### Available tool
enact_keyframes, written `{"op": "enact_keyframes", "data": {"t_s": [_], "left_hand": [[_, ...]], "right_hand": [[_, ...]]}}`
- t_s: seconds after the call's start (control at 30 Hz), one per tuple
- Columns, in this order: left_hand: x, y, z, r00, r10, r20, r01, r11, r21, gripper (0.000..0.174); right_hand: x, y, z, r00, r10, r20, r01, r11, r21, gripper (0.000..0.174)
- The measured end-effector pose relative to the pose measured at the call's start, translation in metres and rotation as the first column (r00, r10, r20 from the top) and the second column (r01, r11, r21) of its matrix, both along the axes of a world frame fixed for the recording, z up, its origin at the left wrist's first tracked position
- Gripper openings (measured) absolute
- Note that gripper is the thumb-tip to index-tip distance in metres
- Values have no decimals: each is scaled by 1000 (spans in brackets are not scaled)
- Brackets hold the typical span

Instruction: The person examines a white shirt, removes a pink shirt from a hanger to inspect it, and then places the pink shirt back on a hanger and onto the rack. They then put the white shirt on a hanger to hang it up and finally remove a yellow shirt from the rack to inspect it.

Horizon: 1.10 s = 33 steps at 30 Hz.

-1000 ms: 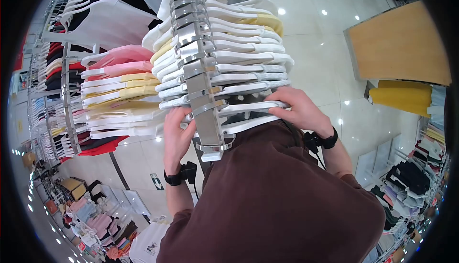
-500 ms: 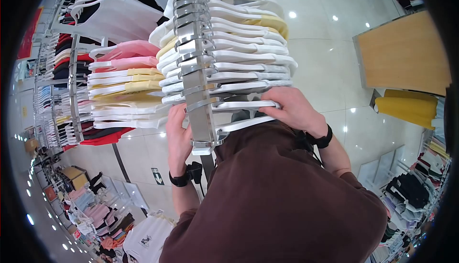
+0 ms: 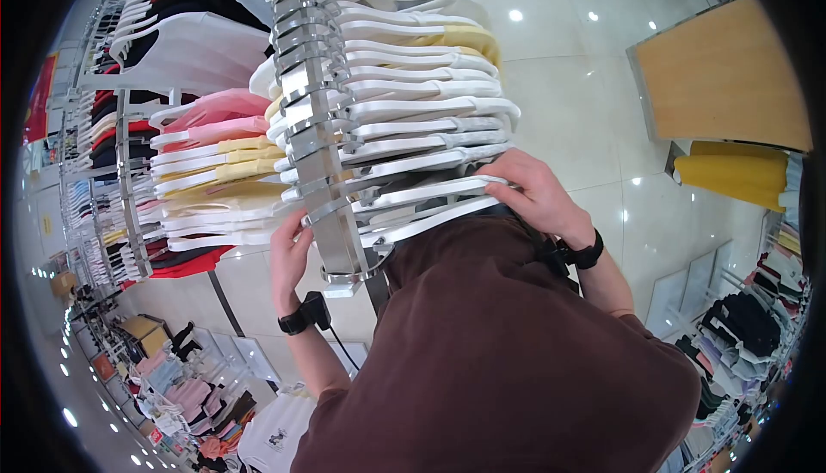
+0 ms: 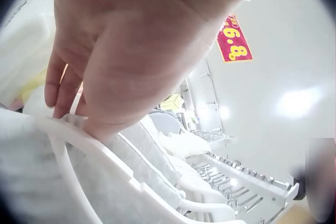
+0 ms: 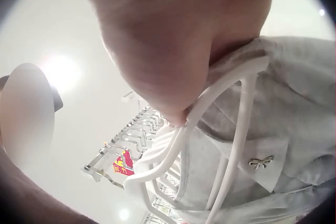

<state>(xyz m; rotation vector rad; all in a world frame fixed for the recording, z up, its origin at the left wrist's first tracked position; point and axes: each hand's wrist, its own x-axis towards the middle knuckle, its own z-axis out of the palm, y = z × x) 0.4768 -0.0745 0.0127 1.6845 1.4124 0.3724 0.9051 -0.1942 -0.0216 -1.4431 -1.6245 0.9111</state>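
Note:
White hangers [image 3: 430,110] with light garments line a chrome rail [image 3: 342,241] in front of the person. My right hand [image 3: 538,198] pinches the right shoulder end of a near white hanger [image 3: 430,189] between thumb and fingers. In the right wrist view, a pale grey garment [image 5: 236,129] with a small metal bow [image 5: 261,163] hangs on it. Left of the rail, my left hand [image 3: 291,254] has its thumb and fingers at a hanger's other shoulder. Up close in the left wrist view, they grip the white hanger [image 4: 113,160] and pale cloth over its upper edge.
The last white hanger [image 3: 447,219] hangs close against the person's brown top [image 3: 490,327]. Left stands another rack with pink and yellow garments [image 3: 219,112]. A wooden table [image 3: 723,69] is at the right, beside yellow cloth [image 3: 731,176]. Glossy tiles [image 3: 568,86] cover the floor.
My left hand has shifted left and a little closer to the body. The rail's near end sits further left in the head view. My right hand keeps hold of the hanger's end.

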Motion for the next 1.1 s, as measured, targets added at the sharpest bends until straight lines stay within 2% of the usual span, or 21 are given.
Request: {"op": "enact_keyframes", "data": {"t_s": [0.07, 0.1, 0.17, 0.3, 0.4, 0.5, 0.6, 0.67, 0.7, 0.77, 0.8, 0.87, 0.9, 0.97, 1.0, 1.07, 1.1], "left_hand": [[-8, 2, -6, 989, 118, 91, -104, 983, -150, 42], [-11, 1, -7, 980, 162, 114, -137, 970, -201, 42], [-3, -4, 2, 943, 242, 229, -173, 943, -286, 38], [-32, -4, -17, 939, 211, 271, -107, 930, -353, 29], [-41, -6, -26, 886, 246, 392, -74, 911, -405, 21], [-20, -9, -14, 850, 300, 433, -133, 917, -375, 19], [-15, -5, -23, 873, 327, 363, -232, 931, -280, 17], [9, -6, -12, 949, 261, 176, -276, 959, 67, 16], [19, -8, -5, 949, 262, 176, -277, 958, 67, 16], [37, -11, 10, 981, 188, 57, -196, 927, 321, 13], [43, -11, 14, 981, 185, 59, -194, 927, 321, 13], [51, -15, 20, 987, 138, 84, -160, 902, 401, 9], [56, -15, 22, 987, 135, 85, -158, 904, 398, 9], [63, -14, 25, 975, 178, 136, -212, 927, 310, 8], [63, -12, 25, 975, 174, 137, -209, 927, 312, 8], [61, -8, 21, 979, 127, 160, -173, 933, 315, 8], [56, -5, 20, 979, 124, 159, -169, 935, 312, 8]], "right_hand": [[1, -2, -8, 985, -15, -170, 2, 997, -74, 21], [0, -3, -12, 985, -14, -174, 1, 997, -76, 21], [-3, -8, -20, 934, -117, -337, 44, 975, -217, 23], [-9, -13, -24, 900, -183, -396, 58, 950, -307, 26], [-12, -15, -28, 851, -251, -461, 83, 931, -354, 28], [-16, -13, -30, 845, -276, -458, 98, 922, -375, 31], [-15, -11, -32, 834, -286, -471, 97, 918, -386, 32], [-15, -10, -32, 842, -260, -473, 73, 923, -378, 33], [-16, -10, -34, 842, -260, -472, 72, 923, -378, 33], [-18, -9, -41, 856, -242, -457, 29, 905, -425, 34], [-17, -10, -48, 856, -244, -456, 33, 905, -424, 34], [-15, -16, -56, 793, -347, -502, 59, 862, -503, 38], [-14, -17, -59, 792, -350, -500, 62, 861, -505, 38], [-16, -15, -59, 657, -465, -593, 99, 833, -544, 42], [-13, -13, -63, 656, -466, -594, 102, 834, -542, 42], [-6, -13, -76, 556, -584, -591, 8, 715, -699, 47], [-7, -12, -81, 554, -588, -589, 11, 712, -702, 47]]}}
